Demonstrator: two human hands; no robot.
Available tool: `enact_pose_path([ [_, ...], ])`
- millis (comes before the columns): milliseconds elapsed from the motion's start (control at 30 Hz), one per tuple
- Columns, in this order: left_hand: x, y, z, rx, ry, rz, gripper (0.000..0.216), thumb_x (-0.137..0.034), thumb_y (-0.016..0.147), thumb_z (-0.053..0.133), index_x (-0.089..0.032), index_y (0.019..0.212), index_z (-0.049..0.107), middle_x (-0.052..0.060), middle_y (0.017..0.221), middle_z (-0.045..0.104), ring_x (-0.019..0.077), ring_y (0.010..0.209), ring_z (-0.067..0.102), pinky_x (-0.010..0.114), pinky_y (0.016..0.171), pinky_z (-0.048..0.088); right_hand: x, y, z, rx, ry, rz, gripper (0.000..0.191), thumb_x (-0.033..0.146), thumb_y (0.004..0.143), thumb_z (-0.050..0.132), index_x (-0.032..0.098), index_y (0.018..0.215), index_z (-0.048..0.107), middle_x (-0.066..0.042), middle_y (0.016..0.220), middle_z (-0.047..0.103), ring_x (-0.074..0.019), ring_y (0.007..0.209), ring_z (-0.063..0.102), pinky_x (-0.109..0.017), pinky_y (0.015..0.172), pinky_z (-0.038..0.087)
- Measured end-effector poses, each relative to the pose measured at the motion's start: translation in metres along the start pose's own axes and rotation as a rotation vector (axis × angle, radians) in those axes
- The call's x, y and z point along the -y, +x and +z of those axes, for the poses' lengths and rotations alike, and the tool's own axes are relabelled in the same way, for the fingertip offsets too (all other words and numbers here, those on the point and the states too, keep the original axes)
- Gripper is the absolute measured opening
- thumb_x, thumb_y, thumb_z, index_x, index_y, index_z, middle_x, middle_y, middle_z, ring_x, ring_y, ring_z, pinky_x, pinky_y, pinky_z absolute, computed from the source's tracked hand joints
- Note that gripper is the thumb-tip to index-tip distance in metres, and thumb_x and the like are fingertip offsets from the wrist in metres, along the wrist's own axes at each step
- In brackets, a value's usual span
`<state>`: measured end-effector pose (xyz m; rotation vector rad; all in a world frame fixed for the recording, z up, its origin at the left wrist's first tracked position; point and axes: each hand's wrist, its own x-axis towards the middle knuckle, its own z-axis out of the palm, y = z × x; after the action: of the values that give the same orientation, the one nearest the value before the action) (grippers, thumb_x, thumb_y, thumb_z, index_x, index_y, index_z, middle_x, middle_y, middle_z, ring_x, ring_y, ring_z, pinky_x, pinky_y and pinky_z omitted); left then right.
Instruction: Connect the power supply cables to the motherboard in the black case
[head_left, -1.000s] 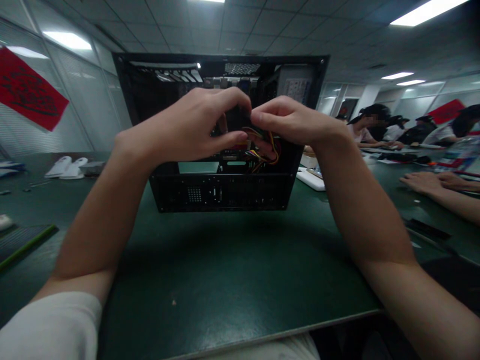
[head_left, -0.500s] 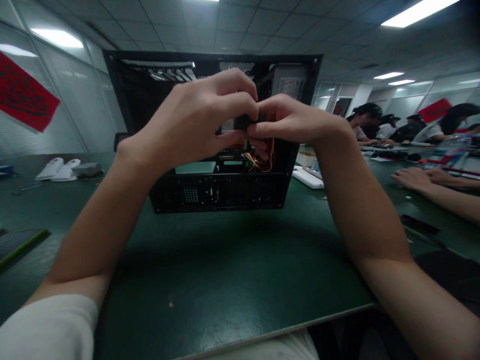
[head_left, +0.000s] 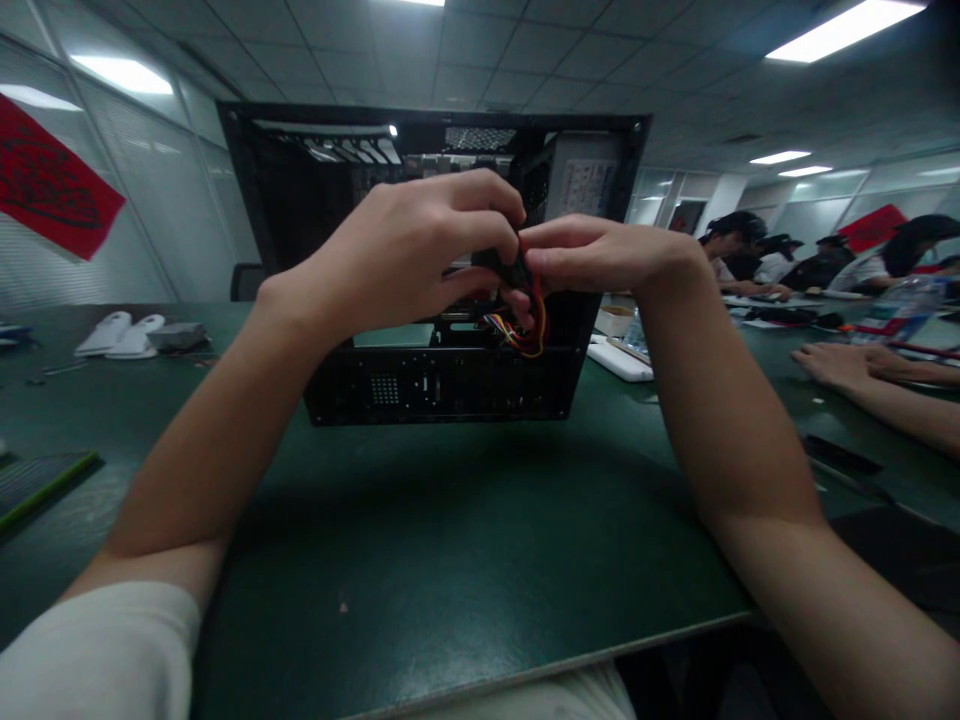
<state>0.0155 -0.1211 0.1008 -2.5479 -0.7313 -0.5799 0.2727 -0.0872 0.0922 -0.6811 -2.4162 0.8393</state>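
Note:
A black computer case (head_left: pixel 480 388) stands upright on the green table, its open side facing me. In front of the opening, my left hand (head_left: pixel 420 240) is closed, its fingers bent round a dark bundle whose shape is mostly hidden. My right hand (head_left: pixel 592 250) meets it from the other side, fingers and thumb pinched on the cable bundle (head_left: pixel 537 325) of red, yellow and black wires. The wires loop down below the fingertips inside the case. A power supply (head_left: pixel 589 180) with a pale label sits in the case's upper right corner.
White slippers (head_left: pixel 120 335) and a grey box (head_left: pixel 178 337) lie to the left, with a green-edged panel (head_left: pixel 45 485) nearer me. Right of the case are a white object (head_left: pixel 621 358) and another person's hands (head_left: pixel 840 368). The table's front edge (head_left: pixel 645 640) runs before me.
Both hands have shifted slightly, the right one lower. More of the red and yellow wires now shows between and below the fingers. The view has moved a little.

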Motion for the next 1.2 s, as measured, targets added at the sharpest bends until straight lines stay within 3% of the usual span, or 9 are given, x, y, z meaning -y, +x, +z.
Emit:
enact_pose_path([
  [167,-0.003,0.002,0.003,0.029,-0.026,-0.011,0.042,-0.048,0.099,0.048,-0.035,0.136,0.064,-0.006,0.155,0.053,0.0236,0.151,0.040,0.033,0.125,0.036,-0.006,0.002,-0.006,0.013,-0.084,-0.010,0.038,0.042,0.090,0.075,0.010,0.110,0.069,-0.004,0.092,0.071,-0.0156,0.089,0.067,-0.023,0.075,0.054],
  [533,0.000,0.002,0.001,-0.010,-0.017,0.015,0.038,-0.044,0.099,0.048,-0.032,0.128,0.069,-0.004,0.157,0.052,0.0272,0.148,0.045,0.040,0.124,0.038,-0.003,0.009,0.001,-0.137,-0.181,-0.085,0.032,0.044,0.088,0.076,0.014,0.095,0.070,-0.001,0.084,0.070,-0.0128,0.078,0.061,-0.019,0.065,0.048],
  [633,0.000,0.000,-0.002,-0.026,-0.013,0.062,0.036,-0.044,0.099,0.048,-0.031,0.124,0.072,-0.004,0.160,0.049,0.0264,0.146,0.048,0.038,0.124,0.038,-0.002,0.008,0.001,-0.168,-0.190,-0.065,0.031,0.044,0.089,0.075,0.014,0.095,0.070,-0.001,0.082,0.069,-0.0126,0.077,0.061,-0.019,0.064,0.048],
  [833,0.005,0.001,0.005,-0.022,0.011,0.223,0.037,-0.044,0.099,0.049,-0.027,0.118,0.076,-0.001,0.149,0.059,0.0254,0.137,0.057,0.039,0.117,0.046,-0.003,0.009,0.000,-0.141,-0.138,-0.085,0.032,0.042,0.090,0.076,0.011,0.100,0.073,-0.003,0.084,0.073,-0.0138,0.076,0.064,-0.021,0.065,0.051],
  [933,0.009,0.003,0.010,-0.114,0.032,0.310,0.034,-0.039,0.101,0.047,-0.026,0.110,0.078,0.002,0.151,0.056,0.0243,0.132,0.061,0.039,0.113,0.050,-0.004,0.010,-0.002,-0.136,-0.117,-0.097,0.029,0.041,0.091,0.075,0.012,0.096,0.073,-0.003,0.081,0.073,-0.0130,0.072,0.063,-0.022,0.064,0.051],
  [1033,0.012,0.004,0.012,-0.184,0.050,0.340,0.032,-0.039,0.101,0.051,-0.025,0.116,0.076,0.006,0.155,0.053,0.0248,0.137,0.056,0.040,0.113,0.050,-0.003,0.010,-0.004,-0.186,-0.121,-0.099,0.022,0.037,0.091,0.077,0.015,0.091,0.072,-0.002,0.078,0.073,-0.0120,0.071,0.061,-0.020,0.063,0.051],
  [1200,0.012,0.002,0.014,-0.145,0.126,0.330,0.033,-0.039,0.102,0.049,-0.027,0.120,0.074,0.004,0.165,0.038,0.0289,0.147,0.046,0.048,0.114,0.051,0.000,0.010,-0.004,-0.232,-0.104,-0.122,0.019,0.035,0.093,0.075,0.017,0.086,0.072,-0.001,0.074,0.072,-0.0111,0.066,0.061,-0.021,0.060,0.051],
])
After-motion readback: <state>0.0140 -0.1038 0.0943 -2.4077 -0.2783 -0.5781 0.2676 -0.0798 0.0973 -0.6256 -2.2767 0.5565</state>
